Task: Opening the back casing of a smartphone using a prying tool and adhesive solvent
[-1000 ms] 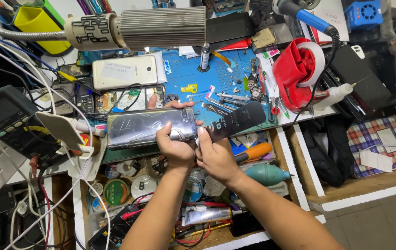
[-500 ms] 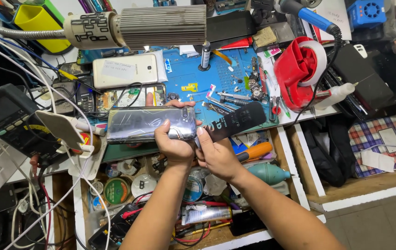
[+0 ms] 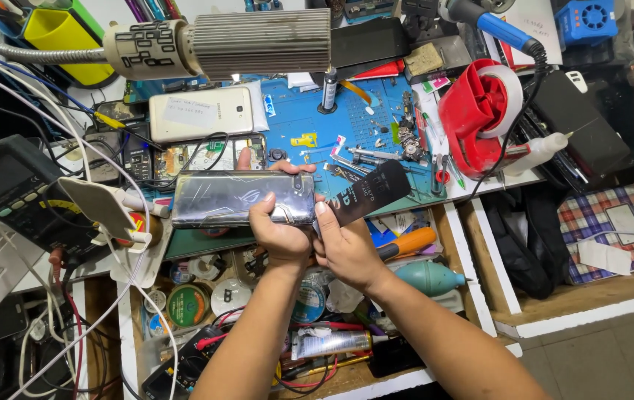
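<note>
A dark glossy phone [image 3: 243, 198] is held level above the near edge of the cluttered surface [image 3: 376, 111], grasped at its right end by the left hand [image 3: 281, 231]. Just to its right, a black flat strip [image 3: 365, 194] is pinched in the grip of the right hand [image 3: 346, 248], tilted up toward the far right. A red tape dispenser [image 3: 480, 115] is seen farther right; an orange-handled tool [image 3: 406, 243] lies near the right hand.

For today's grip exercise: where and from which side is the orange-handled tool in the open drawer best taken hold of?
Probably by the bare orange handle, from the drawer's right side: it lies nearly flat, and the right hand covers its other end.
</note>
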